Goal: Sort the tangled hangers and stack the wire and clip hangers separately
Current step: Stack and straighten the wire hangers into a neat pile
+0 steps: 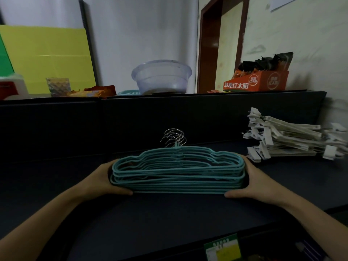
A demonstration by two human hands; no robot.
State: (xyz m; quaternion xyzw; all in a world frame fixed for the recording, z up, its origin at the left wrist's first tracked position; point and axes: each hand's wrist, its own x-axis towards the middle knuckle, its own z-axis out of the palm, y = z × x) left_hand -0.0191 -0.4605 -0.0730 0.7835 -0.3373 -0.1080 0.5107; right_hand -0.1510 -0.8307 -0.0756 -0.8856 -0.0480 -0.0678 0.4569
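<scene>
While the left hand [105,180] cups one end and the right hand [252,182] cups the other, thumbs laid along the near edge, the stack of teal wire hangers [177,172] rests on the dark table [169,213], with its metal hooks [174,137] pointing away from the person. The fingers behind the stack are hidden. White clip hangers [290,136] lie piled well apart at the right. A clear basin [162,77] and an orange carton [258,81] stand on the ledge behind.
</scene>
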